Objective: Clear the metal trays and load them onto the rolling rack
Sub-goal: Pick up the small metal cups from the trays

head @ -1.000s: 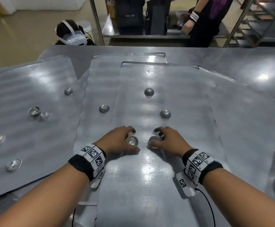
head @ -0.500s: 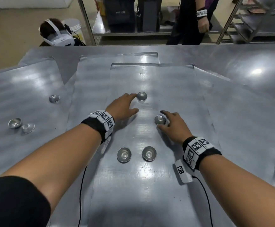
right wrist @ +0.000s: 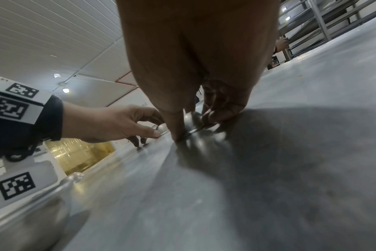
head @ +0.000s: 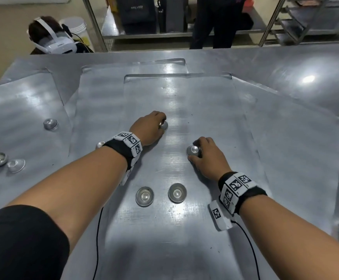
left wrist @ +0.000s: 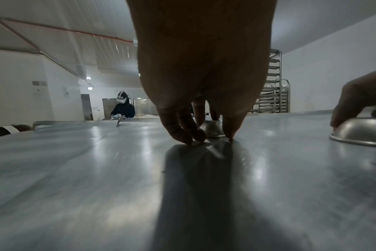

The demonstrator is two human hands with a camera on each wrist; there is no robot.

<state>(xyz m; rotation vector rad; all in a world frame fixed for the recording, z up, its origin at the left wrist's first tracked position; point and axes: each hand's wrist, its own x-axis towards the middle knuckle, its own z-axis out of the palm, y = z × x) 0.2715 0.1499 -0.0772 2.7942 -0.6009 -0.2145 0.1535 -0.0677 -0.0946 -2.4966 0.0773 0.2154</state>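
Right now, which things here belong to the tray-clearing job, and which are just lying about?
Part of the job:
- centre metal tray
- small metal cups: one under the left hand, one under the right hand, two upturned
- rolling rack

Just around:
- white bucket
- seated person's headset

Eight small metal cups are in view: four on the middle tray (head: 184,229), one (head: 164,125) under the left hand, one (head: 193,150) under the right hand, two (head: 144,196) open side up; one half hidden behind the left wrist; three on the left tray (head: 13,118). Four overlapping trays can be counted. Two other people are there.
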